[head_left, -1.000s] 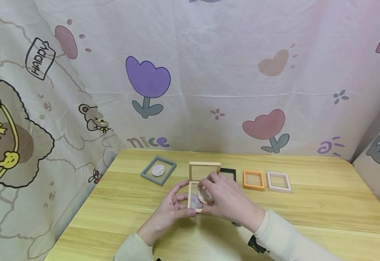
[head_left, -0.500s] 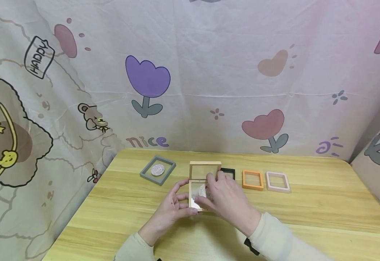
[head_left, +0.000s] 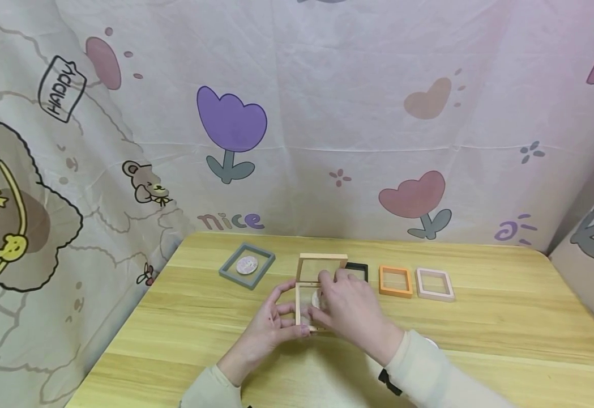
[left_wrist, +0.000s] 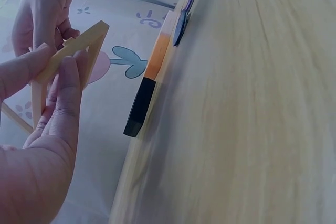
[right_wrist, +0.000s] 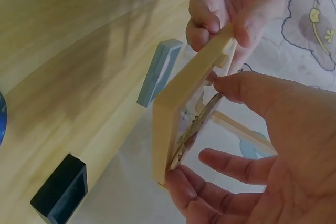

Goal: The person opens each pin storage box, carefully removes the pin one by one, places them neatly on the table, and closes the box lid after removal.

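Since a second ago: round disc [head_left: 316,298] has gone from tilted up in the right hand's fingers to lying down inside the wooden frame's lower half, mostly covered by that hand. Head camera barely shifted.

Landmark = wooden frame [head_left: 311,294], hinged open, sitting mid-table [head_left: 505,323], lid half standing up at its far edge.

- Left hand [head_left: 271,323]: clamped on the wooden frame's left edge, thumb and fingers pinching the rim. Left wrist view confirms fingertips [left_wrist: 63,74] curled round the wood.
- Right hand [head_left: 350,309]: over the wooden frame's right side, fingers pressing the disc against the clear film. Right wrist view shows the disc [right_wrist: 197,124] wedged edge-on at the frame [right_wrist: 181,108], thumb on top, fingers below, so it's gripping the disc.
- Grey frame [head_left: 247,266]: left of the wooden frame and further back, holds a pale disc of its own.
- Black frame [head_left: 358,269]: just right of the wooden frame's lid, partly hidden behind the right hand.
- Orange frame [head_left: 396,281], then pink frame [head_left: 435,284]: further right, side by side, lying flat.
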Motion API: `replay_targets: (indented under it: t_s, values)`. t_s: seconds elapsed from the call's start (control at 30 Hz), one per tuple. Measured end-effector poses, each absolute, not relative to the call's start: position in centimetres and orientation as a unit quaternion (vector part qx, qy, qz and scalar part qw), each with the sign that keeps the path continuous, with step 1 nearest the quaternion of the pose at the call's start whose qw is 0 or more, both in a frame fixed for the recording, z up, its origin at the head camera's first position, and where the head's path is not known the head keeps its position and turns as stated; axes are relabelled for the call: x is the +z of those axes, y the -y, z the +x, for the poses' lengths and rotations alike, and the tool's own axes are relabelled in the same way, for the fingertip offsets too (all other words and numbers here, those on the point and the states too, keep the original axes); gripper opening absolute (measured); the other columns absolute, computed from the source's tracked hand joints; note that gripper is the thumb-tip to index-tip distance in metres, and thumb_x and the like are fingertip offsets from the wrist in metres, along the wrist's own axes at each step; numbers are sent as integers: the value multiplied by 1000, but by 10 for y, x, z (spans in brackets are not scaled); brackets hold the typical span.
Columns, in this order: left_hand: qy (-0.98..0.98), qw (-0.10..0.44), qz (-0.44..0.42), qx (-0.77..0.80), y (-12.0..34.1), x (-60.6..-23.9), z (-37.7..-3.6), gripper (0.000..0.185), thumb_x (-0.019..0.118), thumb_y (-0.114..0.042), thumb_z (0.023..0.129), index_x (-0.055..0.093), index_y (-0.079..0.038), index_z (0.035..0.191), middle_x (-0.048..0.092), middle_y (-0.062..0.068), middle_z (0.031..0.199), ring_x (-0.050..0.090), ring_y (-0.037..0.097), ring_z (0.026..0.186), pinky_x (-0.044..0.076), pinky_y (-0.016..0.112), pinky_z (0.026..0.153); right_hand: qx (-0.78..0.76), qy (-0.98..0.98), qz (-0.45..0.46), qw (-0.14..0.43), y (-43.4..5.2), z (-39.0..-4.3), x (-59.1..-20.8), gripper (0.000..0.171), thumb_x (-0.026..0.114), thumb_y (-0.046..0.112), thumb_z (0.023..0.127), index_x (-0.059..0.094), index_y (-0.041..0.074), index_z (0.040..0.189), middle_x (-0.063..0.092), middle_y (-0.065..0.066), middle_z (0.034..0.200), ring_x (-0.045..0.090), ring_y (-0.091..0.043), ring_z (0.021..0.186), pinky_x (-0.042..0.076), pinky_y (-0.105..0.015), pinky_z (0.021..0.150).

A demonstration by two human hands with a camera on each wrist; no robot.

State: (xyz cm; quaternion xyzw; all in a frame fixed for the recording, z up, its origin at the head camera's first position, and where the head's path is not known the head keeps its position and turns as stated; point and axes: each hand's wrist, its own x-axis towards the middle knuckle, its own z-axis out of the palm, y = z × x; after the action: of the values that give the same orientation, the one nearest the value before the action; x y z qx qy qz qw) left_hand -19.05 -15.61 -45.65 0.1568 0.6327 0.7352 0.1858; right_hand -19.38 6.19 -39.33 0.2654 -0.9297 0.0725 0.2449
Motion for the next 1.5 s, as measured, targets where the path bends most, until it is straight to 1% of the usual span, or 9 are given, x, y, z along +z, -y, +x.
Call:
replay_targets:
  t_s: [0.2, 0.33, 0.57, 0.67, 0.83, 1.0, 1.13, 1.23, 1.5]
  values:
    - [-632, 186, 157, 736, 156, -457, -190, 102, 80, 1, 91, 14, -8, 168, 73, 11, 127, 79, 15, 97, 66, 32, 93, 111, 941, 253, 194, -66, -193, -392, 54, 87, 56, 83, 65, 13, 106, 57, 1, 82, 50, -15, 68, 41, -25, 48]
    - [-632, 182, 149, 738, 157, -456, -190, 103, 81, 0, 91, 14, -8, 168, 72, 14, 129, 79, 17, 99, 66, 32, 93, 134, 943, 245, 183, -71, -192, -390, 50, 91, 44, 80, 66, 13, 109, 58, -1, 88, 54, -16, 71, 46, -27, 50]
    - [-635, 177, 138, 740, 160, -455, -189, 105, 83, 0, 89, 14, -9, 169, 71, 18, 131, 79, 20, 102, 67, 35, 95, 195, 937, 254, 136, -79, -196, -386, 51, 96, 28, 75, 70, 10, 115, 62, -1, 93, 56, -14, 79, 52, -28, 64]
    - [-638, 172, 137, 738, 161, -455, -190, 106, 82, 1, 89, 13, -10, 169, 73, 15, 129, 79, 20, 100, 67, 36, 95, 228, 932, 257, 112, -83, -197, -383, 53, 95, 20, 74, 71, 8, 119, 63, -2, 98, 56, -14, 85, 54, -30, 71]
    - [-640, 165, 145, 736, 167, -456, -193, 107, 80, 3, 89, 10, -10, 169, 74, 4, 120, 80, 18, 97, 67, 38, 96, 252, 926, 268, 88, -93, -198, -380, 54, 92, 12, 73, 71, 8, 123, 63, -3, 104, 55, -13, 89, 54, -29, 74]
    - [-637, 156, 140, 742, 175, -458, -196, 108, 80, 2, 90, 7, -8, 169, 74, 5, 120, 80, 18, 95, 67, 37, 96, 240, 922, 290, 89, -102, -199, -381, 53, 92, 9, 72, 71, 11, 120, 63, -2, 108, 55, -12, 89, 55, -28, 74]
    - [-625, 153, 133, 754, 182, -460, -199, 107, 77, 6, 91, 6, -8, 170, 74, 7, 121, 81, 20, 96, 67, 36, 96, 229, 915, 321, 83, -107, -202, -385, 54, 91, 5, 69, 71, 11, 119, 65, -3, 110, 59, -13, 93, 60, -32, 78]
    - [-621, 153, 133, 757, 185, -462, -201, 105, 74, 9, 91, 5, -7, 169, 73, 5, 121, 81, 22, 98, 66, 36, 97, 232, 906, 350, 53, -109, -204, -388, 53, 91, 4, 69, 70, 11, 116, 66, -2, 109, 62, -14, 96, 63, -32, 80]
    - [-622, 150, 140, 756, 189, -462, -202, 101, 72, 9, 93, 7, -6, 168, 72, 6, 125, 80, 22, 104, 66, 37, 99, 244, 882, 400, -62, -117, -211, -404, 56, 89, -3, 67, 66, 14, 116, 61, 4, 110, 60, -8, 98, 60, -22, 83]
